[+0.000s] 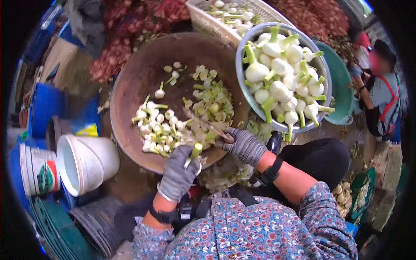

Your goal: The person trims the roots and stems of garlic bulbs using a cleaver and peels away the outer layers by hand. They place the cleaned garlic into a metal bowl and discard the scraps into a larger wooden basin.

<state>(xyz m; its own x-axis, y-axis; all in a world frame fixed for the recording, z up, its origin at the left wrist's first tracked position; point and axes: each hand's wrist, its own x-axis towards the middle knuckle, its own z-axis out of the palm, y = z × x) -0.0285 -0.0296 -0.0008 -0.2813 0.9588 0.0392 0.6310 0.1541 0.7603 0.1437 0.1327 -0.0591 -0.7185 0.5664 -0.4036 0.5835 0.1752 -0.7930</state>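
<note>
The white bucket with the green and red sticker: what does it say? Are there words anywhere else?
Nothing here can be read.
Label on the white bucket: green and red print, too blurred to read.
Blue and yellow bag: any print is too blurred to read.

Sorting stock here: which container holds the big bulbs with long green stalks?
The metal bowl at upper right. The brown tray holds much smaller bulbs among cut scraps; those in the white basket look small too.

No text can be read; the label on the white bucket (40, 170) left of the pan (143, 78) is blurred.
</note>
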